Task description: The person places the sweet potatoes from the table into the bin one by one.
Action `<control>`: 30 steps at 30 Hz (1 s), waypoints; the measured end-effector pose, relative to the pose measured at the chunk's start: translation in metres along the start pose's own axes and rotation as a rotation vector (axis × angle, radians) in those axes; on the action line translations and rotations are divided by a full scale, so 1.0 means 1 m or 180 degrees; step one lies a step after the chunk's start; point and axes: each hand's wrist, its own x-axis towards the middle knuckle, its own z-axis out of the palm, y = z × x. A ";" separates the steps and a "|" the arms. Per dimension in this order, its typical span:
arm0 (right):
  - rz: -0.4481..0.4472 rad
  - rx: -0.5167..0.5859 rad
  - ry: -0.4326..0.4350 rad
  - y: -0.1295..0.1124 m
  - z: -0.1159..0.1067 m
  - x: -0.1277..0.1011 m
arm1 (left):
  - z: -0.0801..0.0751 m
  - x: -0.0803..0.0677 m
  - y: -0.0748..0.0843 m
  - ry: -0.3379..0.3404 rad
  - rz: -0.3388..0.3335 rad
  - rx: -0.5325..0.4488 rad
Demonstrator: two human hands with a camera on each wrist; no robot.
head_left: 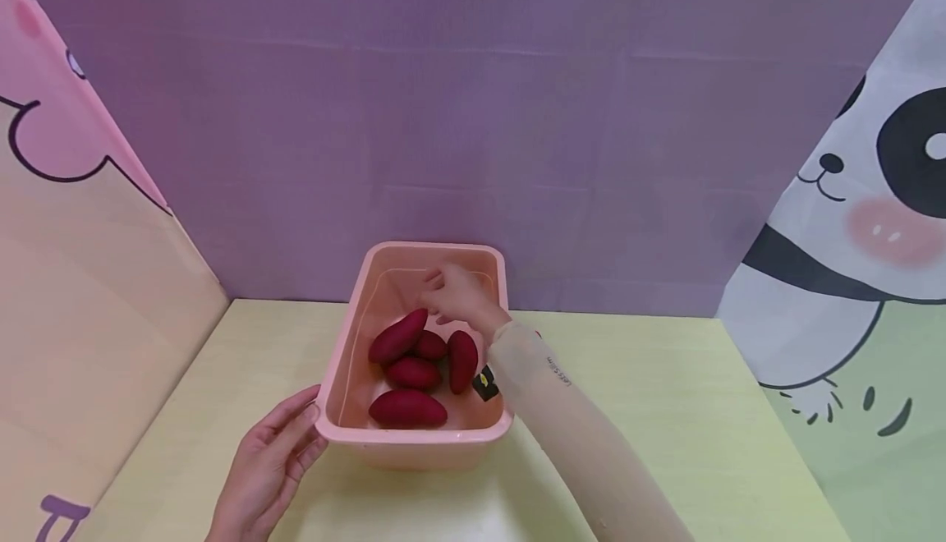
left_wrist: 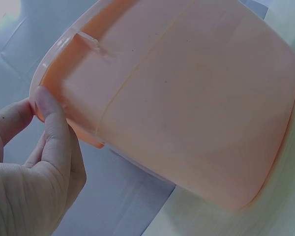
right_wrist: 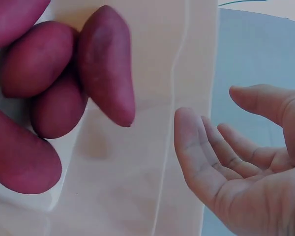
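A pink plastic bin (head_left: 421,437) stands in the middle of the table, tilted a little toward the viewer. Its near left corner is pinched at the rim between thumb and fingers of my left hand (head_left: 269,460); the left wrist view shows this hand (left_wrist: 49,142) against the bin's outer wall (left_wrist: 196,108). Inside lie several red-purple sweet potatoes (head_left: 408,408), some leaning on one another. My right hand (head_left: 460,296), slightly blurred, hovers over the far part of the bin. In the right wrist view its fingers (right_wrist: 189,142) are loosely bent and hold nothing, apart from the nearest sweet potato (right_wrist: 108,69).
The pale yellow table (head_left: 628,411) extends on both sides of the bin. A purple backdrop (head_left: 473,115) rises close behind it. Cartoon-printed panels stand left (head_left: 81,296) and right (head_left: 872,296). A small black tag (head_left: 485,383) shows beside the right sleeve.
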 end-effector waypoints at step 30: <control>-0.0209 0.0519 0.0537 0.050 -0.088 -0.061 | -0.001 0.005 0.000 0.0003 -0.0040 -0.0011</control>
